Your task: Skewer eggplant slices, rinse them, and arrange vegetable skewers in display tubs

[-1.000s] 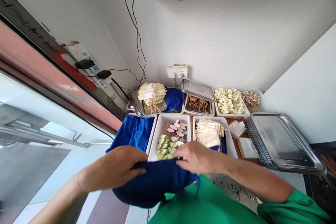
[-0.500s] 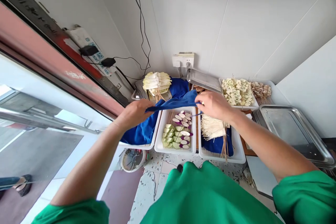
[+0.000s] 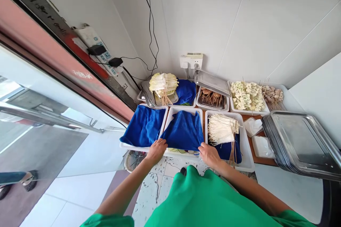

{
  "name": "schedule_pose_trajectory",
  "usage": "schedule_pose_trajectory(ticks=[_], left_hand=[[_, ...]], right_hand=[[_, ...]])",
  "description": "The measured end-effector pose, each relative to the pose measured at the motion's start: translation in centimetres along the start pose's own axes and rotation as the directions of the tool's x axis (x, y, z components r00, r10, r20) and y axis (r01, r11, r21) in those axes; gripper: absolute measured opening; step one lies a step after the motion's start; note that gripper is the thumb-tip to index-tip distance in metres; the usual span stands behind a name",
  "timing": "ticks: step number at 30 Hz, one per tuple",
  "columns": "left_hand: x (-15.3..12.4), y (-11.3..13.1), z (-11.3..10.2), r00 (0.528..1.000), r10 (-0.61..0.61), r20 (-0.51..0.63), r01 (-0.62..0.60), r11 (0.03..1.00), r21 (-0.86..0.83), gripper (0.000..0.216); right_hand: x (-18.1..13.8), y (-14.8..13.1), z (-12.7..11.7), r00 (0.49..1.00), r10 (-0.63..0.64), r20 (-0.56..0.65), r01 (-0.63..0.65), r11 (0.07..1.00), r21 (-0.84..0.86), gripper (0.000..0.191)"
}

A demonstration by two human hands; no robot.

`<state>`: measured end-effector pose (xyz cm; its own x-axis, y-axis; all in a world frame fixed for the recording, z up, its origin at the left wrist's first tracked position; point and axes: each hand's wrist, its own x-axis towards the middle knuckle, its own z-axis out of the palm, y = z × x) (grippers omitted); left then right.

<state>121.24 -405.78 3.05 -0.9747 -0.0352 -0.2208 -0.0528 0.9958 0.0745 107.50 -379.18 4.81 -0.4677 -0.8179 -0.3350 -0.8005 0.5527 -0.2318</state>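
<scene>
A blue cloth (image 3: pixel 183 130) lies spread over the middle white tray (image 3: pixel 173 111), hiding nearly all of the skewered vegetable slices in it. My left hand (image 3: pixel 156 150) pinches the cloth's near left corner. My right hand (image 3: pixel 208 153) grips its near right corner. Both hands sit at the tray's front edge, above the speckled floor. My green shirt fills the bottom of the view.
Another blue cloth (image 3: pixel 144 128) covers the left tray. To the right, a white tray (image 3: pixel 246 159) holds pale skewers (image 3: pixel 222 129). More skewer trays line the back wall. A stack of steel trays (image 3: pixel 295 143) stands at the right. A bucket (image 3: pixel 131 159) sits below.
My hands pulled the blue cloth from the tray's far edge toward me and laid it down over the vegetable skewers, which now are covered.
</scene>
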Motion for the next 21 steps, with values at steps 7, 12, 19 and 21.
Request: schedule_pose_trajectory(ticks=[7,12,19,21], left_hand=[[0.0,3.2,-0.3,0.983,0.075,0.165,-0.078,0.997,0.012,0.028],[0.4,3.1,-0.5,0.997,0.047,0.056,-0.044,0.998,-0.055,0.038],[0.5,2.6,1.6,0.998,0.045,-0.052,-0.049,0.996,-0.075,0.038],[0.6,2.9,2.0,0.998,0.036,-0.053,-0.039,0.997,-0.07,0.039]], right_hand=[[0.7,-0.6,1.3,0.982,-0.14,0.123,0.15,0.986,-0.075,0.029],[2.2,-1.8,0.8,0.973,-0.1,0.209,0.127,0.984,-0.122,0.024],[4.6,-4.4,1.7,0.944,-0.02,0.329,0.065,0.99,-0.126,0.024],[5.5,-4.8,1.9,0.943,0.006,0.333,0.037,0.992,-0.123,0.024]])
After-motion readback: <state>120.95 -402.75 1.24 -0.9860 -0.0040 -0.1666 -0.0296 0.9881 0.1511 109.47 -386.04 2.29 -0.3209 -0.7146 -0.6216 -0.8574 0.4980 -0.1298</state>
